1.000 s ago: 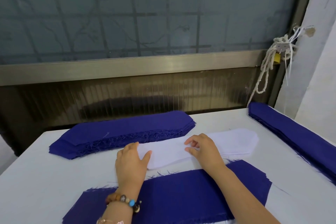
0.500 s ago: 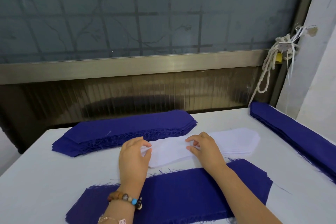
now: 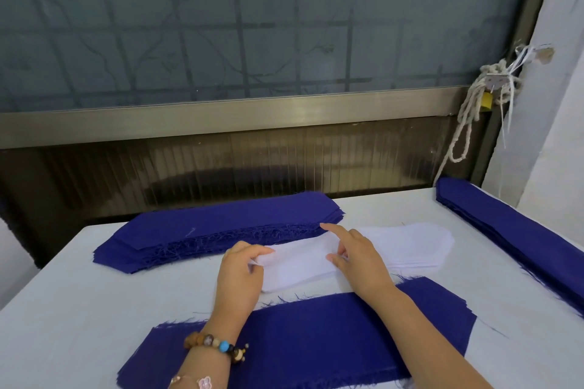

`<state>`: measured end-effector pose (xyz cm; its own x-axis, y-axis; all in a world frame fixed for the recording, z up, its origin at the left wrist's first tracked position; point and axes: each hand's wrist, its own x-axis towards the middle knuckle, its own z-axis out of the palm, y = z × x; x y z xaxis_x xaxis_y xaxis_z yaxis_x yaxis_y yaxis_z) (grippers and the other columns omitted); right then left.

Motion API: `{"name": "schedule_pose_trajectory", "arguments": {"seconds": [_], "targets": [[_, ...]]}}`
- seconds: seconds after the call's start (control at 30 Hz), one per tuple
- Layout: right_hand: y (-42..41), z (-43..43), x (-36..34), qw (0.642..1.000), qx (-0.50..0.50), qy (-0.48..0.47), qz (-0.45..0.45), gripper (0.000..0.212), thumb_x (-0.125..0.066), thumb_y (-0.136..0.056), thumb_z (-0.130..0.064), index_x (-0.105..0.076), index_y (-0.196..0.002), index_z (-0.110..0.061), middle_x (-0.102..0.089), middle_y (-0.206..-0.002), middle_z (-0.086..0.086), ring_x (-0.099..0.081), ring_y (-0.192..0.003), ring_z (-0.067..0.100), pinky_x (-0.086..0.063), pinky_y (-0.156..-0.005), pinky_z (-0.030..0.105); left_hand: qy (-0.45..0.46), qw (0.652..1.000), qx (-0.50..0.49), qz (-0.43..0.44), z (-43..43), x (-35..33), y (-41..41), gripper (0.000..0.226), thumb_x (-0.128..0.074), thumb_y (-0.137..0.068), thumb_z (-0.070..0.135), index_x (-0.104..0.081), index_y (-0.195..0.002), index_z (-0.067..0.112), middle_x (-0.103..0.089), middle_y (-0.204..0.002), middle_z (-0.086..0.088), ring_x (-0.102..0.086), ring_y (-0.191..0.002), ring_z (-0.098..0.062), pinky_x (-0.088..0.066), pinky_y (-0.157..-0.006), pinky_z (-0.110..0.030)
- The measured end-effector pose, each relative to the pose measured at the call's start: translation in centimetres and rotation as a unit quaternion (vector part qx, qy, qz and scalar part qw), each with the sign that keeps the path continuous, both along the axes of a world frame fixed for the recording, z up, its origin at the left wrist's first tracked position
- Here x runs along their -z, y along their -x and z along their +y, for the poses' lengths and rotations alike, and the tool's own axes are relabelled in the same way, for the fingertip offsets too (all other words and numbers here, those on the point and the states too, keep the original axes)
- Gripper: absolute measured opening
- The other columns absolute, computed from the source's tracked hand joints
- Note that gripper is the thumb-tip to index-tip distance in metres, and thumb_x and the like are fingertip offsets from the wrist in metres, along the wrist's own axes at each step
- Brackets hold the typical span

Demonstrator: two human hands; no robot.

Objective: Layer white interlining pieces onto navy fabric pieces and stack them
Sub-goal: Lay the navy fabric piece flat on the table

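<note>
The left hand (image 3: pixel 243 268) is now curling its fingers and thumb around the near left end of the top white piece (image 3: pixel 300 259) and is raising that end off the white pile (image 3: pixel 407 246); a second ago those fingers were lying straight beside the pile. The right hand (image 3: pixel 357 256) is resting across the middle of the same pile with its forefinger sticking straight out and lifted (earlier it was lying down with the rest), its thumb and other fingers bent onto the cloth. Whether it is pinching a layer or only holding the pile down, I cannot tell.

The single navy piece (image 3: pixel 316 335) is lying flat on the table (image 3: pixel 63 309) just in front of the white pile, under both forearms and waiting uncovered. A thick navy pile (image 3: pixel 227 224) is sitting just behind the hands.

So the top layer is probably coming loose from the rest, which is what needs doing before it can be drawn toward the navy piece. The likely snag is a second white layer clinging and coming along with it.
</note>
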<state>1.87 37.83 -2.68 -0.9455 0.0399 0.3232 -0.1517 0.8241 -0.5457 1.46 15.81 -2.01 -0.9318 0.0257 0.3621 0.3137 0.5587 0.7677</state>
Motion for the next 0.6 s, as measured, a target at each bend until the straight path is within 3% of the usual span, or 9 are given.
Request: {"name": "schedule_pose_trajectory", "arguments": {"seconds": [0.17, 0.27, 0.4, 0.6], "targets": [[0.0, 0.0, 0.1, 1.0, 0.006, -0.018, 0.007, 0.057, -0.058, -0.095, -0.023, -0.033, -0.142, -0.041, -0.043, -0.103, -0.009, -0.048, -0.09, 0.005, -0.043, -0.082, 0.013, -0.01, 1.0, -0.009, 0.004, -0.1, -0.2, -0.1, 0.049, -0.048, -0.079, -0.019, -0.061, -0.059, 0.024, -0.055, -0.087, -0.001, -0.051, -0.091, -0.018, -0.035, -0.068, -0.006], [0.0, 0.1, 0.3, 1.0, 0.013, -0.005, 0.013, 0.043, -0.059, -0.094, -0.025, -0.043, -0.132, -0.037, -0.041, -0.106, -0.01, -0.05, -0.087, 0.005, -0.044, -0.08, 0.013, -0.013, 1.0, -0.014, 0.002, -0.1, -0.2, -0.1, 0.048, -0.046, -0.077, -0.02, -0.057, -0.056, 0.021, -0.054, -0.089, -0.001, -0.051, -0.091, -0.017, -0.036, -0.066, -0.007], [-0.1, 0.4, 0.2, 0.999, 0.035, -0.021, 0.016, 0.017, -0.056, -0.095, -0.024, -0.057, -0.112, -0.026, -0.044, -0.105, -0.005, -0.053, -0.087, 0.011, -0.049, -0.081, 0.023, -0.04, 0.999, -0.007, -0.001, -0.3, -0.2, -0.2, 0.05, -0.043, -0.074, -0.025, -0.056, -0.055, 0.019, -0.059, -0.092, -0.003, -0.056, -0.092, -0.013, -0.04, -0.064, -0.004], [0.0, 2.5, -0.2, 0.992, 0.119, -0.044, 0.005, 0.014, -0.056, -0.095, -0.028, -0.063, -0.106, -0.021, -0.046, -0.098, -0.003, -0.052, -0.085, 0.014, -0.047, -0.076, 0.022, -0.063, 0.998, -0.004, -0.028, -0.7, 0.1, 0.1, 0.044, -0.05, -0.079, -0.019, -0.06, -0.061, 0.02, -0.066, -0.096, -0.001, -0.056, -0.094, -0.002, -0.038, -0.069, -0.009]]}}
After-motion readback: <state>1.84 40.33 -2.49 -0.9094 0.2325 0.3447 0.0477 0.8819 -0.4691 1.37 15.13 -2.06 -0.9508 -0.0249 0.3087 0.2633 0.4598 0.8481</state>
